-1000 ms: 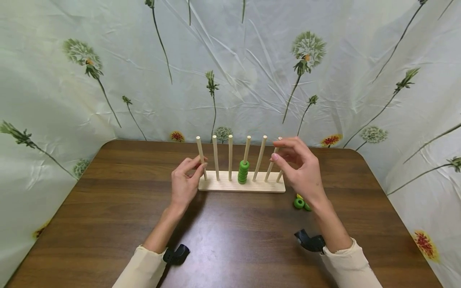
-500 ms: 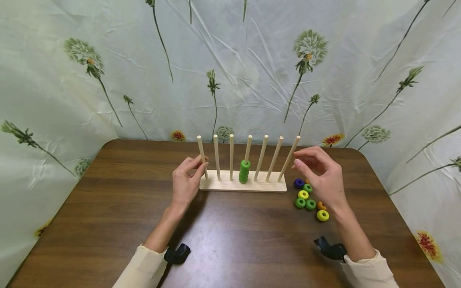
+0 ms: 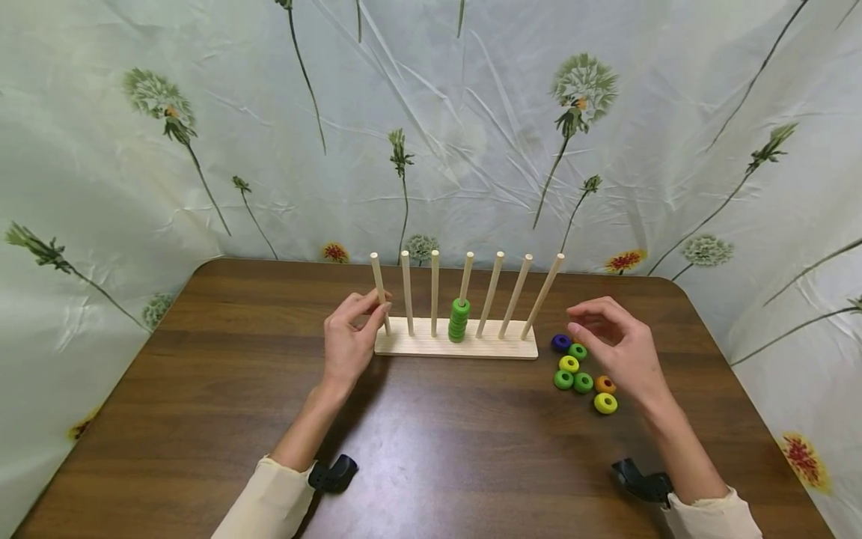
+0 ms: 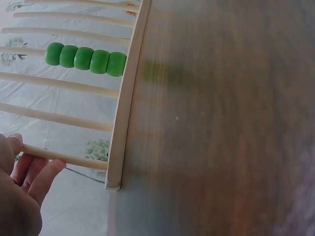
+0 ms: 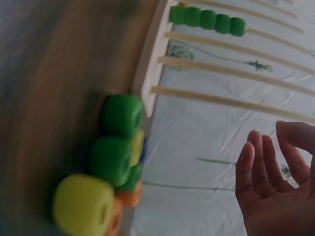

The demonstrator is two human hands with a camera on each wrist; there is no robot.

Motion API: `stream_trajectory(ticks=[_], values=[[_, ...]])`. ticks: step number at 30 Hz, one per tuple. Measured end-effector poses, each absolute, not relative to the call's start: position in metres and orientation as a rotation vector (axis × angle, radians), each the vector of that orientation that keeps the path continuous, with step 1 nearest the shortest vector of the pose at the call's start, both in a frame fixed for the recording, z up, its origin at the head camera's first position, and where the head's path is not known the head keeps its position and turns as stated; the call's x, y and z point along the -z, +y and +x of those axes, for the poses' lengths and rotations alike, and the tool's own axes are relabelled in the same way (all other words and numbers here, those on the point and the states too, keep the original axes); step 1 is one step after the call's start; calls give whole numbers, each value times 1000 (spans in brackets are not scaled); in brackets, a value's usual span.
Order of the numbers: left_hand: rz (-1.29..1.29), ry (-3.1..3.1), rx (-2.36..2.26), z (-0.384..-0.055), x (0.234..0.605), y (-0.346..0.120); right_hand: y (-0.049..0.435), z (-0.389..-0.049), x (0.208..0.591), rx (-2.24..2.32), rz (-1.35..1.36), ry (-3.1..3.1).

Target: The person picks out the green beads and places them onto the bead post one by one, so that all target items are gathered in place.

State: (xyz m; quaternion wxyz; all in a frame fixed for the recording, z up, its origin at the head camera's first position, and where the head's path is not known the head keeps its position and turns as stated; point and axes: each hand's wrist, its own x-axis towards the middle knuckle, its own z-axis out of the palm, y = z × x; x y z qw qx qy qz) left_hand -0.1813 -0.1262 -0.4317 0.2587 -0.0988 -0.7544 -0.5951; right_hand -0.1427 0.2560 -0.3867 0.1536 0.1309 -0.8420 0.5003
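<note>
A pale wooden base (image 3: 417, 346) with several upright pegs stands on the table. A stack of green beads (image 3: 459, 322) sits low on the middle peg. My left hand (image 3: 346, 340) pinches the leftmost peg (image 3: 378, 273) between thumb and fingers; the left wrist view shows the fingertips (image 4: 55, 168) along that peg. To the right of the base, my right hand (image 3: 622, 348) hovers with relaxed, slightly bent fingers and holds nothing. Below and left of it lie loose beads: a blue bead (image 3: 560, 343), a yellow bead (image 3: 605, 403), a green bead (image 3: 583, 382) and an orange bead (image 3: 604, 385) among them.
The brown wooden table (image 3: 431, 449) has rounded far corners. Behind it hangs a light curtain (image 3: 337, 112) printed with dandelions. Each wrist wears a black camera mount, such as the left mount (image 3: 333, 474).
My right hand has moved right and slightly down, away from the right-hand pegs, uncovering the loose beads. The left hand keeps its grip on the leftmost peg.
</note>
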Motion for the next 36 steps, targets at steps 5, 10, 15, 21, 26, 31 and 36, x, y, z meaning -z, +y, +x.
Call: stream_trajectory(ticks=[5, 10, 15, 21, 26, 31, 36], values=[[-271, -2041, 1613, -181, 431, -126, 269, -144, 398, -1352, 400, -2498], [-264, -2048, 1608, -180, 430, -126, 279, -145, 406, -1280, 437, -2570], [-261, -2055, 1605, -180, 430, -126, 285, -145, 411, -1237, 422, -2661], [-261, -2049, 1612, -180, 430, -125, 291, -147, 416, -1210, 372, -2753], [-264, -2046, 1608, -180, 430, -125, 294, -149, 418, -1195, 314, -2863], [-266, -2048, 1602, -180, 430, -125, 299, -151, 422, -1172, 320, -2883], [-259, -2052, 1597, -180, 430, -126, 301, -152, 425, -1135, 322, -2889]])
